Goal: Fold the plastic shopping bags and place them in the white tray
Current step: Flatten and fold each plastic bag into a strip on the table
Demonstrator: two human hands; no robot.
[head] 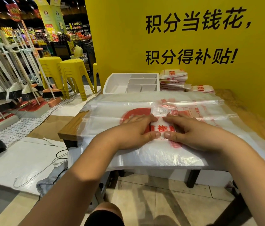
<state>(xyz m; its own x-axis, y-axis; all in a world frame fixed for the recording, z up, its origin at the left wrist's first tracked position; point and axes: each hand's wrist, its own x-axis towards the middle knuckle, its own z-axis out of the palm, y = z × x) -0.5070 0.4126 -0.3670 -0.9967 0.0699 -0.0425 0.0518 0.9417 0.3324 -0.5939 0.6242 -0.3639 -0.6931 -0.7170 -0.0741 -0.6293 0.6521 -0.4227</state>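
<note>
Fingers (150, 119) of L hand (136, 128) & R hand (192, 132) lie nearly straight and flat, thumbs too, pressing down on a small folded bag (161, 127) btw them. That bag sits on big flat bags (128, 158) spread over the wood table (73, 128), near the front edge. At the back is the white tray (112, 85) w/ dividers. Bag packs (172, 79) are stacked just beside it, by the yellow wall (128, 38).
</note>
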